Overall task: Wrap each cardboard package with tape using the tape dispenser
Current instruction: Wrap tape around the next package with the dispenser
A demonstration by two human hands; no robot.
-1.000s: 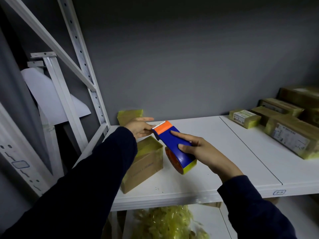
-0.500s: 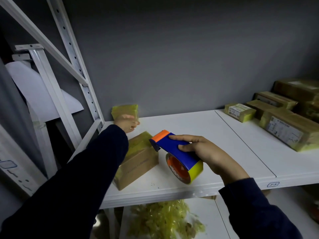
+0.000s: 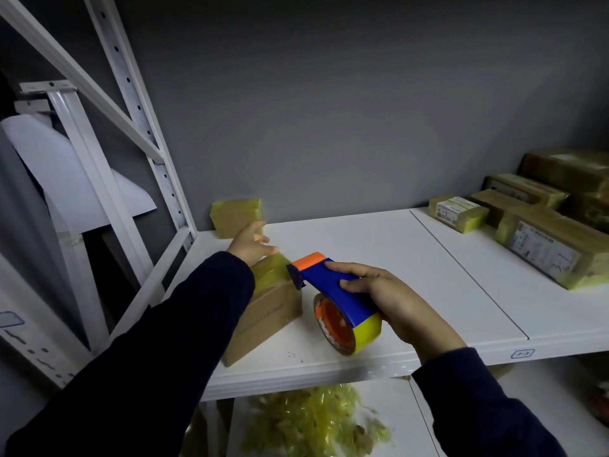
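Head view: the right hand [image 3: 395, 301] grips the blue dispenser [image 3: 333, 288] by its handle, fingers curled over the top and the thumb side hidden. The orange cutter end points at the box [image 3: 267, 308], close to its upper right corner. I cannot tell if it touches. The yellow tape roll [image 3: 349, 328] hangs at the low end, just above the shelf [image 3: 412, 258].

The left hand [image 3: 252, 242] is spread, fingers straight and holding nothing. It hovers over the far top edge of the box, between it and a small wrapped package [image 3: 235, 216] at the back wall. Contact is unclear.

The box sits at the left front of the shelf, its top partly covered in yellow tape and its sides bare cardboard.

It is probably light and fairly stiff, so it may slide when the tape pulls. A flat palm on top, or fingers on the bare sides, should steady it best. The taped face looks slick and the corners could crush under a hard pinch. The dispenser is rigid plastic, and its toothed edge is best kept away from fingers.

More taped packages [image 3: 553, 249] lie well apart on the right. Tape scraps [image 3: 313, 420] litter the shelf below.
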